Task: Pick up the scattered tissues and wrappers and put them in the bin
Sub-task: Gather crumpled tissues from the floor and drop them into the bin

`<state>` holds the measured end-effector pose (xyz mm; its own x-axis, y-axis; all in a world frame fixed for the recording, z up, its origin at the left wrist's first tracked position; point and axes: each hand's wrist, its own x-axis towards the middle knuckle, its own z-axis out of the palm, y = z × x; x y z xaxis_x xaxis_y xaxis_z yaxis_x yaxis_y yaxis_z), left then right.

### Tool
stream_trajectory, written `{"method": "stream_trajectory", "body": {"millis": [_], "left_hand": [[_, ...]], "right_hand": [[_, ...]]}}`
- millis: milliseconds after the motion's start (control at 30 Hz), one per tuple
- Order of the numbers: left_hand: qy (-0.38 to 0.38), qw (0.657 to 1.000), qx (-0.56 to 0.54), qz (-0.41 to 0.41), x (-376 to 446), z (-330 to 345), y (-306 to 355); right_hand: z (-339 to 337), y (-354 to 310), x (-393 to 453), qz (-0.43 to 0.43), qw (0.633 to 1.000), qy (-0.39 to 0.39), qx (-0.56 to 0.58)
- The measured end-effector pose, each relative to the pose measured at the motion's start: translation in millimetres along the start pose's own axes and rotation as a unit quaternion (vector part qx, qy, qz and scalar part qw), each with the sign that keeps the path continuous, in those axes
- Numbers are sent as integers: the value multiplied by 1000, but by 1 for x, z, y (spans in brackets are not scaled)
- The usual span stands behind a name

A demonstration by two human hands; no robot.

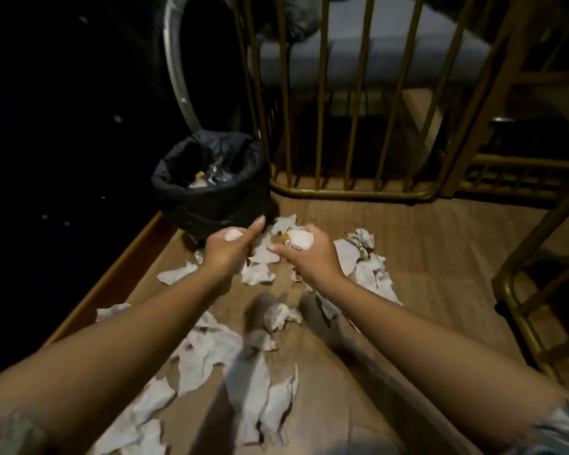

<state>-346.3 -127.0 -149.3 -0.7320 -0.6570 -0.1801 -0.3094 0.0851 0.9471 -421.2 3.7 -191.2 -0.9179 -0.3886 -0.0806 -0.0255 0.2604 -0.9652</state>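
Observation:
Both my arms reach forward over a wooden floor (440, 257) strewn with white tissues. My left hand (227, 249) is closed around a small white tissue wad (233, 234), just in front of the bin. My right hand (309, 254) grips a larger crumpled tissue (301, 239) with a bit of gold wrapper (286, 237) beside it. The bin (207, 192), lined with a black bag, stands at the far left of the floor and holds some rubbish. Several tissues lie loose, such as a crumpled ball (278, 315) between my forearms and flat pieces (260, 389) nearer to me.
A gold metal bed frame (352, 188) with upright bars runs behind the floor area, and more gold railing (519, 303) stands at the right. More tissues and gold wrappers (363, 247) lie right of my right hand. The left side is dark past a wooden edge (112, 277).

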Motion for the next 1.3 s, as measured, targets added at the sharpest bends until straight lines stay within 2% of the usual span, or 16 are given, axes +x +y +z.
{"method": "stream_trajectory", "body": {"millis": [67,133,233,300,400,500,567,633,700,733,800,867,933,1033,1167,1300], "left_hand": [[23,998,-56,-6,17,-25,21],[46,991,-120,-32,38,-45,36],[67,969,-230,-63,74,-73,51],[70,952,-283,-90,98,-88,58],[105,939,-306,-112,140,-107,56],[114,929,-329,-123,194,-117,45],[114,927,-336,-122,197,-116,52],[138,929,-331,-90,185,-109,63],[171,940,-293,-37,191,-101,62],[178,945,-273,-14,197,-97,58],[180,958,-222,3,214,-92,47],[157,973,-171,6,227,-91,34],[129,984,-124,20,231,-89,22],[150,981,-87,91,226,-89,10],[222,953,-88,188,196,-95,-7],[240,948,-68,197,154,-91,-44]], "right_hand": [[19,-38,11,25,998,-24,62],[43,-76,27,95,981,-58,156],[76,-119,60,203,917,-99,328],[92,-140,79,237,892,-108,369],[115,-159,109,248,886,-97,380],[136,-172,148,208,928,-32,308],[151,-177,173,168,947,5,275],[155,-174,189,111,961,94,235],[159,-169,196,4,977,161,138],[159,-164,196,-53,982,161,85],[161,-148,203,-130,985,110,3],[163,-129,212,-152,982,60,-98],[161,-111,218,-157,971,69,-164],[151,-93,209,-212,959,108,-153],[140,-76,184,-266,944,158,-117],[130,-57,148,-260,941,192,-101]]}}
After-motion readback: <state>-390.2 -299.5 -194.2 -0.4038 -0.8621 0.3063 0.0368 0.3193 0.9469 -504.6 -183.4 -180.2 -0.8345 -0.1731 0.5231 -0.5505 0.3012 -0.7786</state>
